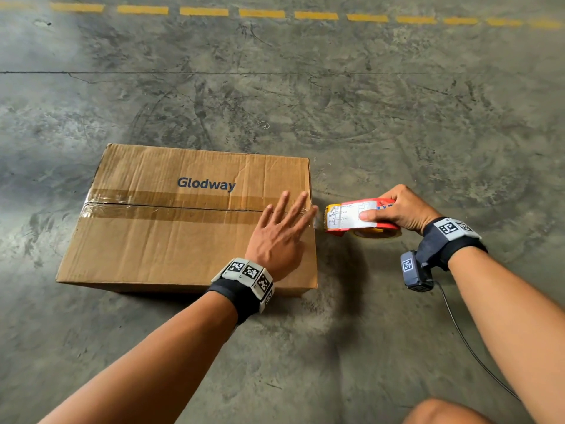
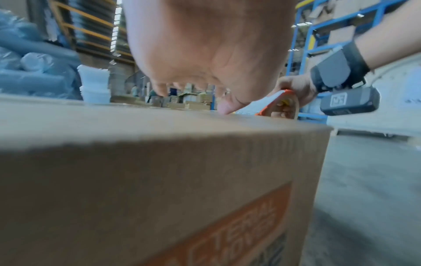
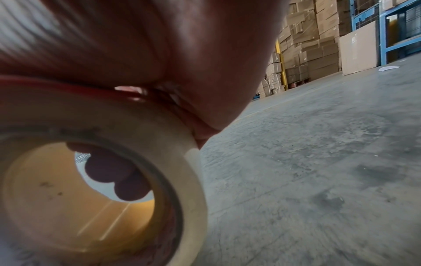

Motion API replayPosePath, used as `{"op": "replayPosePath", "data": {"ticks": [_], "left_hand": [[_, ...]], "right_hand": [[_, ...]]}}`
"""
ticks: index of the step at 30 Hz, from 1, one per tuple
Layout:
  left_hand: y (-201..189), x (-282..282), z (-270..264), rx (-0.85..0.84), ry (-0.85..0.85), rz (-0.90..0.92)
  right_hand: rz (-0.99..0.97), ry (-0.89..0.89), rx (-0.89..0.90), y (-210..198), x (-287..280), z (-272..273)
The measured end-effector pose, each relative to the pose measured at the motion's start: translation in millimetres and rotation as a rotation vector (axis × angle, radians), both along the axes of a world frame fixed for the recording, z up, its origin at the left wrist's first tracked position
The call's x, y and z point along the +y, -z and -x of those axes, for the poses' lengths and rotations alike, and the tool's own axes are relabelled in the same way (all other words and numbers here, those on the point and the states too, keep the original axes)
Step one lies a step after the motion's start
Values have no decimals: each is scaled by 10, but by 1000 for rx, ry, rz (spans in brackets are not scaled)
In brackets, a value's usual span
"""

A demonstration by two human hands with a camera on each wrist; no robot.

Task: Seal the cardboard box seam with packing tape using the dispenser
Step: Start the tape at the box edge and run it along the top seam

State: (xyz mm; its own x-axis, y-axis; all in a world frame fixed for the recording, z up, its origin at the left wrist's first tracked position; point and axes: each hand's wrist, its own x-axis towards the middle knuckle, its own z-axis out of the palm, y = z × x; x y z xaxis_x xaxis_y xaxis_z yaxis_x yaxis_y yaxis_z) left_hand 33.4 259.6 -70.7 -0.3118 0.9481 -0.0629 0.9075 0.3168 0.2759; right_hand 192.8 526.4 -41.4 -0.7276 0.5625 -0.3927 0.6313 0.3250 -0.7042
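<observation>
A brown cardboard box (image 1: pixel 171 240) marked "Glodway" lies on the concrete floor, its top seam (image 1: pixel 183 206) running left to right under clear tape. My left hand (image 1: pixel 281 228) lies flat with straight, spread fingers on the box top at the seam's right end. Just off the box's right edge, my right hand (image 1: pixel 397 209) grips a red tape dispenser (image 1: pixel 354 217) with its roll of tape (image 3: pixel 196 172). The dispenser's front end sits close to the box's right edge. In the left wrist view the left hand's thumb (image 2: pixel 227 106) touches the box top (image 2: pixel 159 126).
A dashed yellow line (image 1: pixel 263 13) crosses the floor far ahead. A cable (image 1: pixel 470 347) trails from the right wrist camera. My knee (image 1: pixel 440 413) shows at the bottom right. Stacked cartons (image 3: pixel 307 45) and blue racking (image 3: pixel 391 32) stand in the distance.
</observation>
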Motion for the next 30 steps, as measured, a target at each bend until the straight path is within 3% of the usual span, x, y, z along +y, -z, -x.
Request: {"op": "replayPosePath", "data": {"ticks": [3, 25, 30], "left_hand": [[106, 55, -2, -15, 79, 16], [255, 67, -139, 9, -61, -29], [259, 59, -130, -8, -45, -6]], "right_hand": [[-3, -12, -13, 22, -17, 18], [-293, -124, -174, -346, -368, 510], [-614, -377, -469, -39, -662, 481]]}}
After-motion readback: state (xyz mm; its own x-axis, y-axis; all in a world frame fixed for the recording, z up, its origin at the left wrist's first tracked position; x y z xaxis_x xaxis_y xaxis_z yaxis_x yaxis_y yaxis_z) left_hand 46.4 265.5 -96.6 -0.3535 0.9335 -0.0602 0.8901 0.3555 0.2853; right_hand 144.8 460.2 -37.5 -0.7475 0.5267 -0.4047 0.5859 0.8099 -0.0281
